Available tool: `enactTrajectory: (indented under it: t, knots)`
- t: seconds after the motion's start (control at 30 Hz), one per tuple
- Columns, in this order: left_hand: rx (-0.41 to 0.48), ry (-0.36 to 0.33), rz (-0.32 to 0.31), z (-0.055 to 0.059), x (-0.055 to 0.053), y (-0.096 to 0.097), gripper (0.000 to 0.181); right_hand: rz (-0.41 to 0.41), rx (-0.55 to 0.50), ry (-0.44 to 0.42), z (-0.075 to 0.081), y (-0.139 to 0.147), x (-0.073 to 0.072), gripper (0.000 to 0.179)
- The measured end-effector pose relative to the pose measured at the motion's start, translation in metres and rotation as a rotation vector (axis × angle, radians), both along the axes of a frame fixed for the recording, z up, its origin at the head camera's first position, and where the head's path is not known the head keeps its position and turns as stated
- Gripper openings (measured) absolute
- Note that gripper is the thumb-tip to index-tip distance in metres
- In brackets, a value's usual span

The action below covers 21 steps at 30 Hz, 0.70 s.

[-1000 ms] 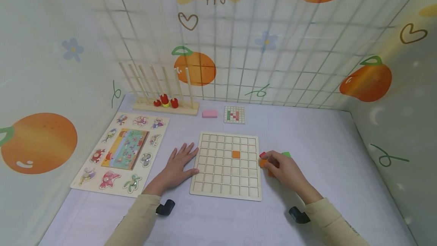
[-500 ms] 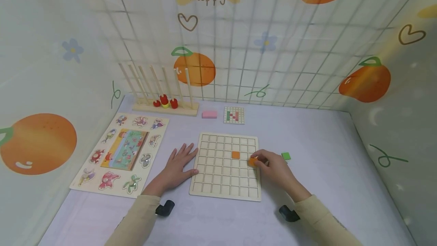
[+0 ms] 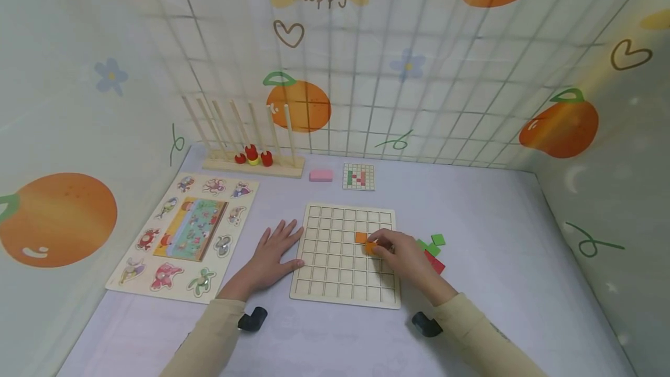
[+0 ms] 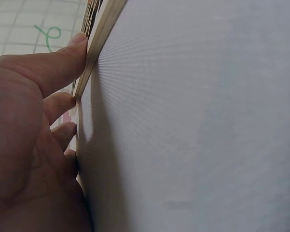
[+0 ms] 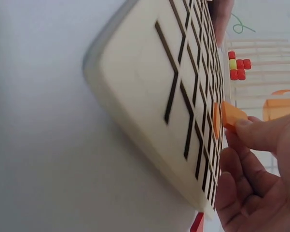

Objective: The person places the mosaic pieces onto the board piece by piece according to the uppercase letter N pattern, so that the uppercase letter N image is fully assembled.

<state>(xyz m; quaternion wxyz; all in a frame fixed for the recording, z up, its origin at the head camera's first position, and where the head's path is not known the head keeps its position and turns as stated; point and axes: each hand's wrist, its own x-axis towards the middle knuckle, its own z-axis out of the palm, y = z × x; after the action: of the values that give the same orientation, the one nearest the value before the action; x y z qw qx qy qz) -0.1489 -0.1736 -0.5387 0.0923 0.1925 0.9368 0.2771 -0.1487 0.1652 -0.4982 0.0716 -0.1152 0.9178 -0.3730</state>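
Orange, the tile (image 5: 233, 115) slanted over the board (image 3: 335, 275), pinched in the right hand's grip (image 3: 402, 253); the left hand (image 3: 272, 259), fingers apart, touched the board's left edge. The backdrop (image 3: 340, 36) read "happy".

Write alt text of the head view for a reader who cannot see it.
A right hand pinches at least one orange tile over a gridded board, near another orange tile on it. The left hand touches the board's left edge.
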Motion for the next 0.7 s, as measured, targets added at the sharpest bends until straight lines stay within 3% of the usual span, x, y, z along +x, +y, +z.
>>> enactTrajectory:
  t: [0.7]
  knots:
    - [-0.006, -0.022, 0.008, 0.003, 0.0, 0.001, 0.08, 0.025, 0.04, 0.002, -0.009, -0.018, -0.003, 0.015]
